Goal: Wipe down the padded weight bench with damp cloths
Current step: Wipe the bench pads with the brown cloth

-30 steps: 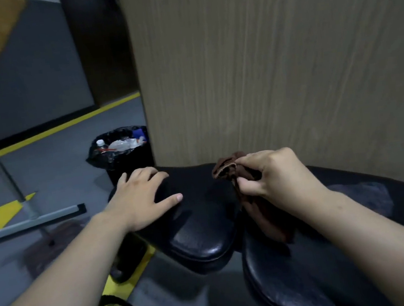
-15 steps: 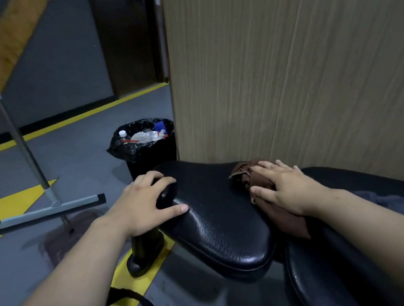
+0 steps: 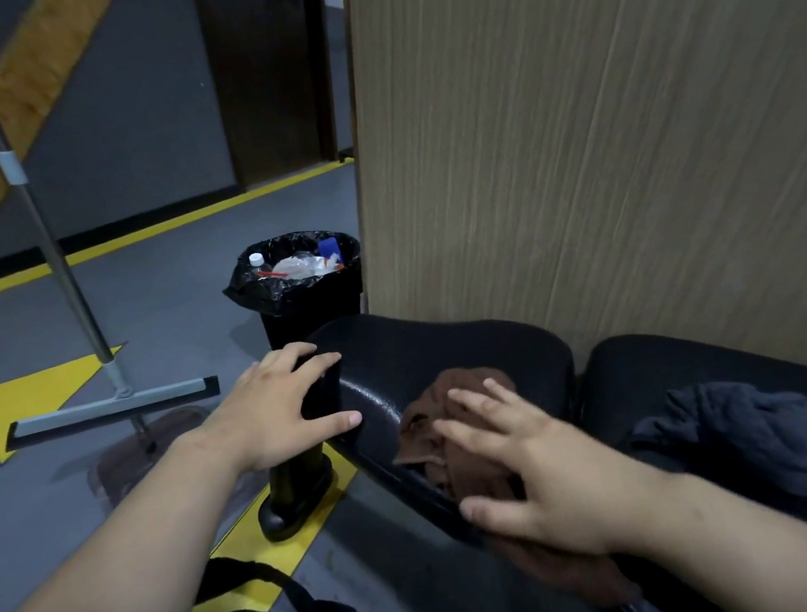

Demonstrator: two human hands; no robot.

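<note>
My left hand (image 3: 281, 411) clasps the narrow end of the bench (image 3: 449, 351). Beside it, my right hand (image 3: 528, 470) lies flat, fingers spread, pressing the brown cloth (image 3: 460, 391) onto the seat pad's near edge. Bunched and ungripped, it could slip off that edge. A dark blue cloth (image 3: 772, 435) lies farther right.
</note>
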